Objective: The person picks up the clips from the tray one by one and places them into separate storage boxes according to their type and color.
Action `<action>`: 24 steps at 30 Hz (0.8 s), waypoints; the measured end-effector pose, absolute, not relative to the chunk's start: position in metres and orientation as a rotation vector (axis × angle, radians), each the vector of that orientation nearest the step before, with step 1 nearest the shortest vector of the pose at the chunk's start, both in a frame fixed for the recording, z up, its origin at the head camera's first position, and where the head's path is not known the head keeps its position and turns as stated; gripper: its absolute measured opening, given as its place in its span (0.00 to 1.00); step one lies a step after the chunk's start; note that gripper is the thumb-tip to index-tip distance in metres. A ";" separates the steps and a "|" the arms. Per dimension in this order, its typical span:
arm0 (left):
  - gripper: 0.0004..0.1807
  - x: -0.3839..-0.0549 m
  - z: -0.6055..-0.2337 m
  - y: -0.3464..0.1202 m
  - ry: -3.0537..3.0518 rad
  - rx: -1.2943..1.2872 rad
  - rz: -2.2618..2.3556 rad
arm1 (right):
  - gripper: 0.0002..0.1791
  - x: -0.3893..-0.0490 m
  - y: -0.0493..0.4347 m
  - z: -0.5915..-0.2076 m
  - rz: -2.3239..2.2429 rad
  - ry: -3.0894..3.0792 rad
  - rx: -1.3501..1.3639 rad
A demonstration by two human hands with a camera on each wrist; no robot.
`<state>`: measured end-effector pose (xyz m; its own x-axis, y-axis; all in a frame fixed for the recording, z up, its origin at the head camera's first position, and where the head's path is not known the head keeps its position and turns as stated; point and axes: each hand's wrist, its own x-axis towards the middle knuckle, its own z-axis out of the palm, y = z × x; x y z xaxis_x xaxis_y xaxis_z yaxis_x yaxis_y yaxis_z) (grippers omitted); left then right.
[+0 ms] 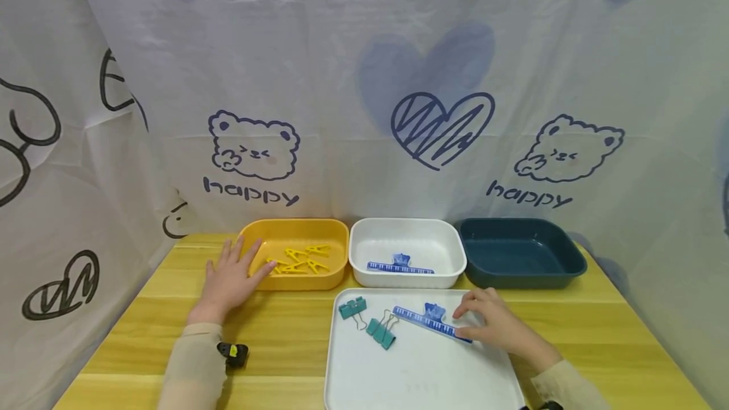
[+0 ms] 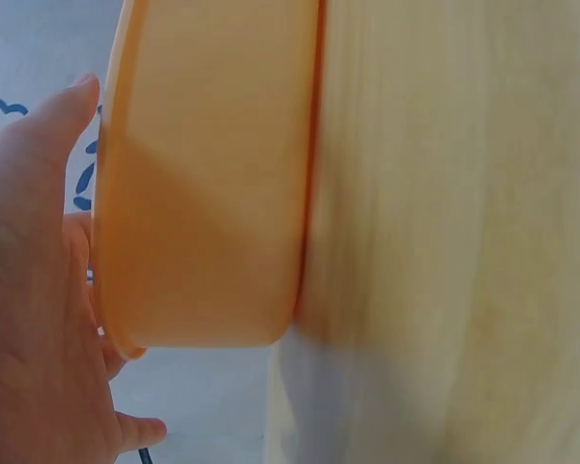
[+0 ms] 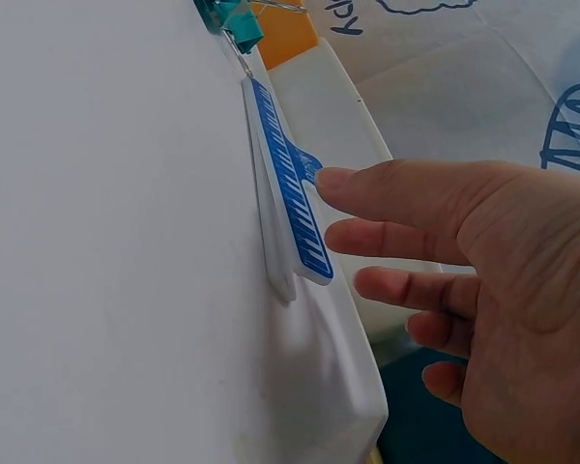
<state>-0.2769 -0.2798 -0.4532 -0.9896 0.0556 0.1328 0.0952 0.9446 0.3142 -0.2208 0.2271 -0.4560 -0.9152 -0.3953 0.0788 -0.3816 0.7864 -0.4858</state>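
Observation:
My left hand (image 1: 228,280) rests at the left end of the yellow bin (image 1: 336,280), its fingers spread over the rim. Several yellow clips (image 1: 295,267) lie inside that bin. On the white tray (image 1: 418,375), a long blue clip with a piano-key pattern (image 3: 295,184) lies at a slant. My right hand (image 1: 495,324) reaches over its right end, thumb and fingers apart; in the right wrist view the thumb tip overlaps the clip's handle. Two teal binder clips (image 1: 381,332) are left of it on the tray, the nearer one close to the blue clip's left end.
Behind the tray stands a white bin (image 1: 407,280) holding another blue piano-key clip (image 1: 400,267). To its right is a dark teal bin (image 1: 521,274). A patterned cloth (image 1: 330,81) hangs behind the wooden table (image 1: 285,347).

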 end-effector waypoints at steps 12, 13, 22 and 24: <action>0.47 -0.280 -0.459 -0.278 -3.006 -0.112 -0.485 | 0.12 -0.223 0.223 -0.465 -0.762 2.917 -0.637; 0.47 -0.280 -0.460 -0.278 -3.008 -0.111 -0.485 | 0.12 -0.223 0.222 -0.466 -0.759 2.913 -0.631; 0.46 -0.279 -0.458 -0.276 -3.016 -0.103 -0.492 | 0.13 -0.224 0.218 -0.469 -0.711 2.913 -0.563; 0.46 -0.279 -0.458 -0.276 -3.017 -0.100 -0.490 | 0.13 -0.224 0.218 -0.468 -0.709 2.917 -0.562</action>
<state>-0.2793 -0.2762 -0.4580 -0.9944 0.0514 0.0924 0.0780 0.9466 0.3128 -0.2236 0.2175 -0.4681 -0.9286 -0.3710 0.0018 -0.3305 0.8250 -0.4584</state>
